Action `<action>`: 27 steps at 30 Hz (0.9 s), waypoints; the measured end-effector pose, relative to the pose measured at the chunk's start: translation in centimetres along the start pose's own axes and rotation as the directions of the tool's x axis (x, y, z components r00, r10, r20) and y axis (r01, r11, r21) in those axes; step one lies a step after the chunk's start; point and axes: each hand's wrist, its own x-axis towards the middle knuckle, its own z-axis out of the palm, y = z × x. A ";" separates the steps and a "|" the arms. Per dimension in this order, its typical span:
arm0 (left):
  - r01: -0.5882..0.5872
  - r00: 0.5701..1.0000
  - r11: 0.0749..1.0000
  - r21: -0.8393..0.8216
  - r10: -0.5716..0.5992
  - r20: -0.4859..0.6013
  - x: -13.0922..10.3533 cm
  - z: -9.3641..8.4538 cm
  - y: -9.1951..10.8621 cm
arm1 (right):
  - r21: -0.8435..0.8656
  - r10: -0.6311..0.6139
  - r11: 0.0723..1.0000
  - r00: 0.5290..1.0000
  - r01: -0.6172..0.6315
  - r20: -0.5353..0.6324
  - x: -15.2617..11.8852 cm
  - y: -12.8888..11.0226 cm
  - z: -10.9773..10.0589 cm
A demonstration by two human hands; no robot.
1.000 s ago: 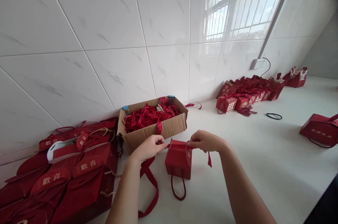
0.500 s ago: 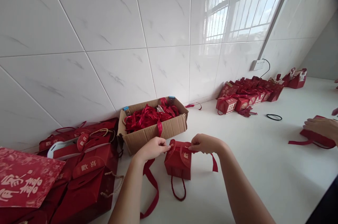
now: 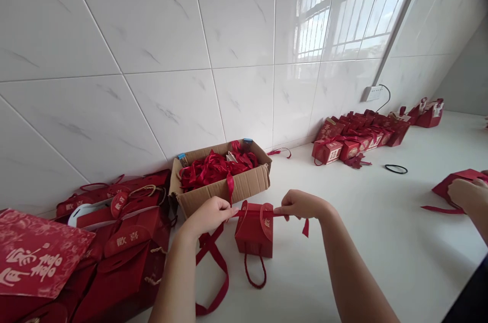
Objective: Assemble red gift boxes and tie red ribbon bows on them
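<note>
A small red gift box [image 3: 254, 234] stands upright on the white table, its corded handle hanging loose toward me. A red ribbon [image 3: 220, 272] runs across the top of the box, between its two rounded flaps. On the box's left side, my left hand [image 3: 213, 215] pinches the ribbon, and a long length trails down to the table. My right hand [image 3: 301, 205] grips the ribbon at the right side, with a short end hanging below the fingers.
A cardboard box [image 3: 247, 185] full of red ribbons sits behind. Larger red boxes [image 3: 125, 272] are piled at the left. Small red boxes [image 3: 353, 148] line the wall near a black ring [image 3: 395, 168]. Another person's hand [image 3: 468, 195] holds a red box at the right.
My left hand has moved left and my right hand slightly right, away from the box, with the ribbon stretched between them. The box shifted slightly left. The other person's box is now raised.
</note>
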 end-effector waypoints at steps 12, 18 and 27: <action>-0.319 0.937 0.852 -0.416 0.218 -0.272 -2.9 -2.3 1.7 | 0.496 -0.227 0.792 0.926 0.356 -0.302 -2.6 -0.4 -1.6; -0.427 0.902 0.687 -0.589 0.277 -0.331 -3.7 -2.8 1.5 | 0.592 -0.265 0.655 0.877 0.470 -0.401 -2.8 -0.9 -1.4; -0.444 0.896 0.528 -0.724 0.258 -0.361 -3.9 -1.5 3.1 | 0.559 -0.305 0.478 0.725 0.677 -0.617 -2.1 -1.3 -0.6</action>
